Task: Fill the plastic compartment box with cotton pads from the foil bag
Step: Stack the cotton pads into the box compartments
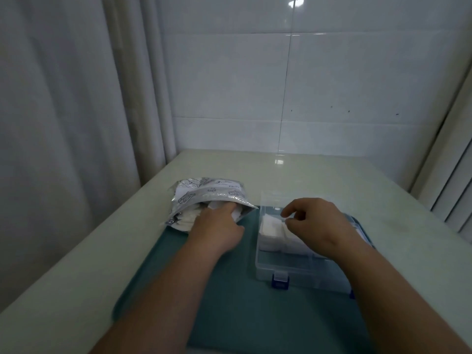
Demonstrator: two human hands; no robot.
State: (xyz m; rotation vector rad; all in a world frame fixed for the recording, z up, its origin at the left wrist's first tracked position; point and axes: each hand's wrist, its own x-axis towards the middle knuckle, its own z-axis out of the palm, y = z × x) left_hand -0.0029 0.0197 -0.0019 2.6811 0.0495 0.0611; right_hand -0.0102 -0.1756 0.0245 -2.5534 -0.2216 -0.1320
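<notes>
A silver foil bag lies on its side at the left, its mouth open toward me, with white cotton pads showing inside. My left hand reaches into the mouth, and its fingertips are hidden among the pads. To the right stands the clear plastic compartment box, lid open, with blue latches at the front. White cotton pads fill its far compartments; the near compartment holds none. My right hand hovers over the far compartments with fingers curled, thumb and forefinger close together above the pads.
Bag and box sit on a teal mat laid on a pale tabletop. A white tiled wall stands behind, a curtain hangs at the left, and a window frame is at the right.
</notes>
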